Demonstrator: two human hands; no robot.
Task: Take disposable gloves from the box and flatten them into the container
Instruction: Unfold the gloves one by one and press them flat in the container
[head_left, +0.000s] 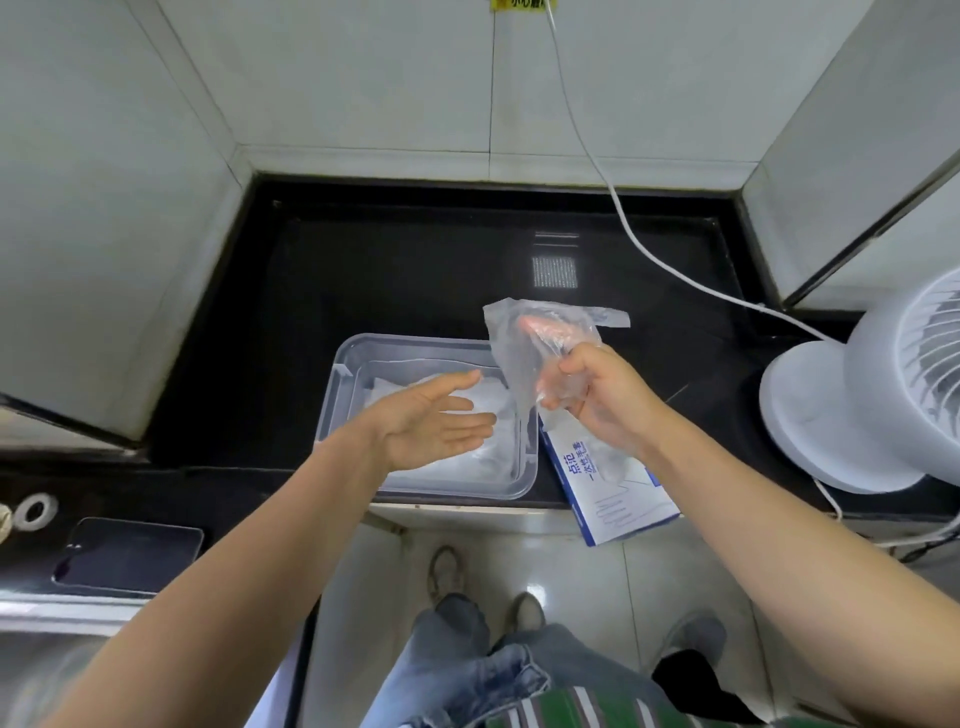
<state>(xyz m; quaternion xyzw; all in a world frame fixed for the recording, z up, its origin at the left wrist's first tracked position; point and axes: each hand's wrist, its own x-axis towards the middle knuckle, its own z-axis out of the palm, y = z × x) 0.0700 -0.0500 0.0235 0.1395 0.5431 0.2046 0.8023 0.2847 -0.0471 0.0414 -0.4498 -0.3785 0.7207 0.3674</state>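
My right hand (605, 397) holds a clear disposable glove (514, 358) up in the air, fingers curled round it, above the right end of the container. The glove hangs crumpled, its cuff flapping to the right. My left hand (436, 418) hovers palm-up with straight fingers over the clear plastic container (343, 384), which holds flattened gloves (488, 400). The white and blue glove box (618, 493) lies to the right of the container, partly under my right wrist and jutting over the counter's front edge.
A white fan (852, 405) stands on the black counter (405, 275) at the right, its cable (623, 223) running up the wall. A dark phone (130, 556) and a tape roll (35, 512) lie at the lower left. Tiled walls enclose the counter.
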